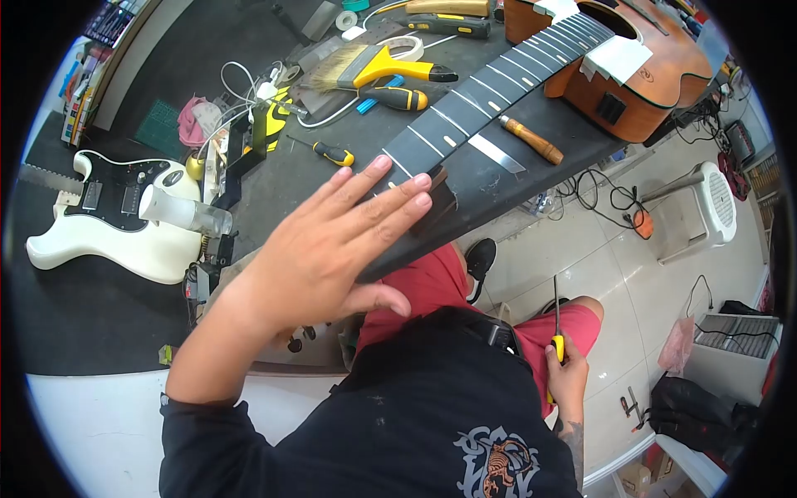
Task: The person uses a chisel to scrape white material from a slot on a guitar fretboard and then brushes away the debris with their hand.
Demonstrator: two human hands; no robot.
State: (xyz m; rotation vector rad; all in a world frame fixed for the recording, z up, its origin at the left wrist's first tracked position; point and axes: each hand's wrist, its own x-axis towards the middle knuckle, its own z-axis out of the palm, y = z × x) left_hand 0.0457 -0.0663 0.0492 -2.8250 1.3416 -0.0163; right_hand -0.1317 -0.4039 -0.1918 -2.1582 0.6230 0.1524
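Observation:
My left hand [332, 236] is stretched out palm down, fingers apart and holding nothing. Its fingertips lie over the near end of a dark guitar fretboard [461, 116] with bright frets; whether they touch it I cannot tell. The neck runs up to an orange-brown acoustic guitar body [672, 70] with white tape beside the fretboard. Low on the right, beside my leg, my right hand [568, 378] is closed round the yellow handle of a thin-shafted tool [557, 344], its shaft pointing up and away. Part of the handle is hidden by the fingers.
On the dark workbench [315, 195] lie a wide brush [374, 66], a yellow-black screwdriver [332, 154], a wooden-handled tool [531, 139] and cables. A white electric guitar [108, 236] lies at left. A white stool [706, 207] stands on the tiled floor.

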